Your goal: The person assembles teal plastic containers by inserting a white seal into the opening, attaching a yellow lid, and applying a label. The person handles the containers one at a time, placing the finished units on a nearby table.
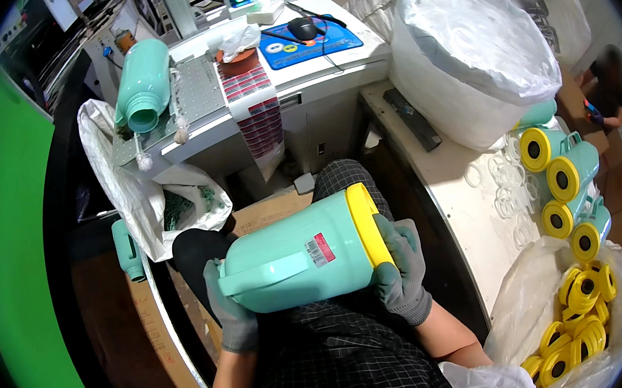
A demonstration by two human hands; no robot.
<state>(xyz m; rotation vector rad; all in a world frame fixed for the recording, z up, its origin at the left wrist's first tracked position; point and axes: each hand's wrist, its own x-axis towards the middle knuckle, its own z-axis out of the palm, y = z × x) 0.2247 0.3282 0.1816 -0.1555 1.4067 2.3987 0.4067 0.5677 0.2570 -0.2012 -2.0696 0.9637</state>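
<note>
A mint-green plastic jug [295, 260] with a yellow base ring [368, 222] lies sideways over my lap, its handle facing down and left. My left hand [231, 312], in a grey glove, grips the jug's top end near the handle. My right hand [400, 264], also gloved, is wrapped around the yellow base end. A small red and white sticker [320, 249] shows on the jug's side.
A machine table [293, 93] ahead holds another green jug [142, 83], a strip of stickers [257, 112], a mouse and a control box. To the right, a bench [463, 201] carries several finished jugs [563, 175], clear rings, a big white bag [467, 52] and a bag of yellow bases [578, 317].
</note>
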